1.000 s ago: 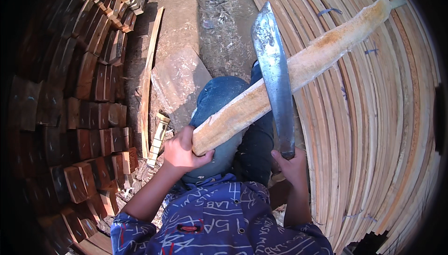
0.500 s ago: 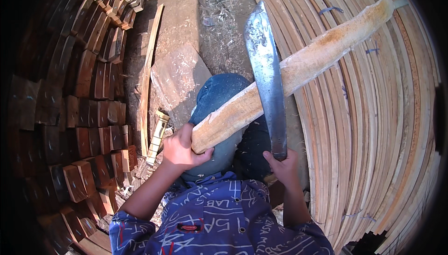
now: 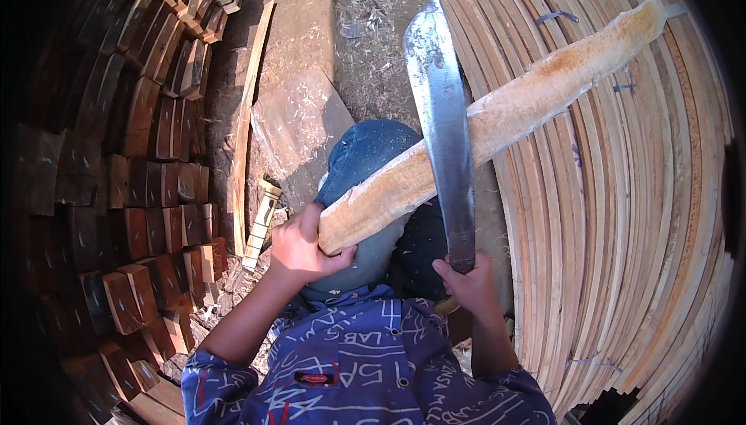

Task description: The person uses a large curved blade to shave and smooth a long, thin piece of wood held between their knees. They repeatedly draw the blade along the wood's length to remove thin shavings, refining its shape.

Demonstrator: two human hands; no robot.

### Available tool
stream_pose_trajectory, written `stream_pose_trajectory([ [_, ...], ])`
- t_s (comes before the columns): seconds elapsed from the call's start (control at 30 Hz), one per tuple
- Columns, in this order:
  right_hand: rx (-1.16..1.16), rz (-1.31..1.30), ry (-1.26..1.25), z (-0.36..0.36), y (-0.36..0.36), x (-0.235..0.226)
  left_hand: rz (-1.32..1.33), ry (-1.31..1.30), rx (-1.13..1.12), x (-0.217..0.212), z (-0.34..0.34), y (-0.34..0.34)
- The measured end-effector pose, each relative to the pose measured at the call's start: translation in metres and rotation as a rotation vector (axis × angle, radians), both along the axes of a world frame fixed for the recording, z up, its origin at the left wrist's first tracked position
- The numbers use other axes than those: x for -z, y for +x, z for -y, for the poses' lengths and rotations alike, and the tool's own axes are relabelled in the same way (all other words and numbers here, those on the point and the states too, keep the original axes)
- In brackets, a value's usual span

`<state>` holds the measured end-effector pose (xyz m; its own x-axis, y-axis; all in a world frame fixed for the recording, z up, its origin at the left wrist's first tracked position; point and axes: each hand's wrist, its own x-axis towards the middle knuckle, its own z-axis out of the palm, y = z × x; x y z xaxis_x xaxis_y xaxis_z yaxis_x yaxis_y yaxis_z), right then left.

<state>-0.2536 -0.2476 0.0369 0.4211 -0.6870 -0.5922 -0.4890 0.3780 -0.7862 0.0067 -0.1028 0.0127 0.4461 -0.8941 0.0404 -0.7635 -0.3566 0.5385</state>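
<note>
A long, rough, pale wooden plank (image 3: 536, 99) slants from my lap up to the far right, across my knee. My left hand (image 3: 305, 248) is closed around its near end, thumb underneath. In my right hand (image 3: 468, 281) is a machete (image 3: 441, 114), the fist wrapped around its handle, which is mostly hidden. The broad grey blade points away from me and crosses over the middle of the plank. Whether the blade touches the wood I cannot tell.
Stacked dark wood blocks (image 3: 140, 176) line the left side. Long thin wooden strips (image 3: 590, 238), bundled with ties, cover the right. A yellowish ruler-like piece (image 3: 261, 224) and a narrow strip (image 3: 250, 122) lie left of my knee, near a flat board (image 3: 299, 126). Shavings litter the ground.
My right hand has shifted slightly left with the machete, and the blade tilts a little more leftward. The plank's far end has moved slightly right. My left hand keeps its hold.
</note>
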Motion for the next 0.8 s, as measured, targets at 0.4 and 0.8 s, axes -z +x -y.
stream_pose_trajectory([
  [0.4, -0.432, -0.203, -0.254, -0.019, -0.006, 0.004, 0.008, 0.004, 0.029, -0.003, 0.004, 0.000],
  [0.8, 0.138, -0.165, -0.081, 0.001, 0.001, -0.003, -0.074, 0.017, -0.026, -0.001, 0.003, -0.001],
])
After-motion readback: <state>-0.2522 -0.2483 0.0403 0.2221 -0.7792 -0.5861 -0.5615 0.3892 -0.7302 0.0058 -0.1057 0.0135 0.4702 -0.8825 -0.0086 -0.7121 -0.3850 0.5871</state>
